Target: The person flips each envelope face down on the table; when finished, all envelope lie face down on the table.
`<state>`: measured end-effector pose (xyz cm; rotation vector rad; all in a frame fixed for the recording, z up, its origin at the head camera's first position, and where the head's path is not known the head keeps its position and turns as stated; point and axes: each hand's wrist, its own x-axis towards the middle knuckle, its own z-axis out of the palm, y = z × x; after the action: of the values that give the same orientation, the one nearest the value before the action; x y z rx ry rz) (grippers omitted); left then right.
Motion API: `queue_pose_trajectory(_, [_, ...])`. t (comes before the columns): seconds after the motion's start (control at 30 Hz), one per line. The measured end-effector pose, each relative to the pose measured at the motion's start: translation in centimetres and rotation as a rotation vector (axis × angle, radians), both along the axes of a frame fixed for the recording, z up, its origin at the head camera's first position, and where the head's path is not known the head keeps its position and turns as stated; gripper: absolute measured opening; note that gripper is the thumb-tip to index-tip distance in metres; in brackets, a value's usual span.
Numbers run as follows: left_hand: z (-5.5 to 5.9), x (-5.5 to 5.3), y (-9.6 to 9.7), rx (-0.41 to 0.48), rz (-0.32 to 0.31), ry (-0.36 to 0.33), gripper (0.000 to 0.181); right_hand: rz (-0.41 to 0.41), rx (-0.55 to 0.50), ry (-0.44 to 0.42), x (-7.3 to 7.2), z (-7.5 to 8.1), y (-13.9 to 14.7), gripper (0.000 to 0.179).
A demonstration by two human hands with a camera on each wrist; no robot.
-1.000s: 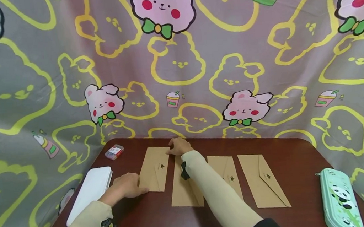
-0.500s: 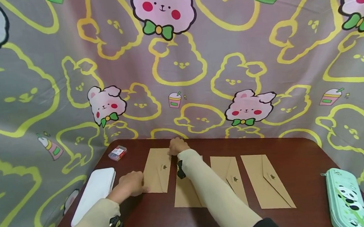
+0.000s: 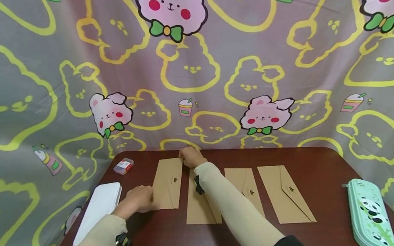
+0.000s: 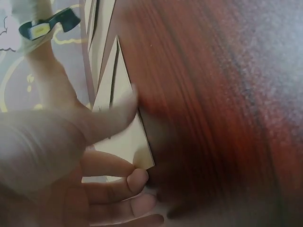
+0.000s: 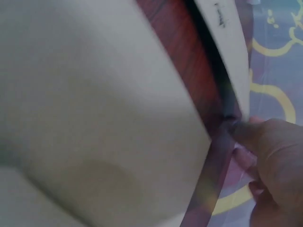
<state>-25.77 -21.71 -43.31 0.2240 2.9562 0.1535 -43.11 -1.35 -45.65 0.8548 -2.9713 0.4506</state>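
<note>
Several brown paper envelopes lie in a row on the dark wooden table. At the leftmost envelope (image 3: 167, 185), my left hand (image 3: 138, 200) touches the near left corner. In the left wrist view the fingers (image 4: 137, 179) reach that corner, nearly straight, and the thumb lies by the near edge. My right hand (image 3: 192, 157) pinches the far right corner of the same envelope, thumb (image 5: 246, 132) right at the corner in the right wrist view. The right sleeve partly hides the second envelope (image 3: 196, 204) and the third envelope (image 3: 252, 192).
The rightmost envelope (image 3: 286, 195) lies flat. A white flat case (image 3: 98, 212) is beside my left forearm, a small clear box (image 3: 124, 166) behind it. At the right edge lies a green panda pencil case (image 3: 370, 213). A patterned curtain (image 3: 193, 73) hangs behind the table.
My left fingers have shifted slightly right against the leftmost envelope's side. My right fingers have drawn in closer at its far corner. The envelopes look almost unmoved.
</note>
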Motion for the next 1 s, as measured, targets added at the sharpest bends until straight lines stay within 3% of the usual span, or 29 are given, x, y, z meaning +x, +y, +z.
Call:
queue_pose_trajectory(0.13, [0.4, 0.4, -0.2, 0.012, 0.006, -0.035, 0.053, 0.088, -0.045, 0.074, -0.6, -0.2, 0.3, 0.026])
queue_pose_trajectory(0.27, [0.3, 0.5, -0.3, 0.024, 0.005, -0.044, 0.054, 0.133, -0.003, 0.162, -0.9, -0.2, 0.8, 0.022])
queue_pose_trajectory(0.47, [-0.2, 0.8, -0.5, 0.039, -0.011, -0.032, 0.046, 0.172, 0.007, 0.200, -1.0, 0.1, 1.3, 0.018])
queue_pose_trajectory(0.73, [-0.1, 1.3, -0.4, 0.150, -0.044, -0.057, 0.036, 0.239, -0.037, 0.286, -1.0, 1.3, 1.4, 0.017])
queue_pose_trajectory(0.83, [-0.1, 1.4, -0.3, 0.183, -0.058, -0.067, 0.034, 0.258, -0.069, 0.263, -0.9, 1.8, 1.3, 0.018])
queue_pose_trajectory(1.0, [-0.1, 1.7, -0.2, 0.267, -0.096, -0.076, 0.026, 0.237, -0.196, 0.106, -0.3, 2.6, 1.2, 0.020])
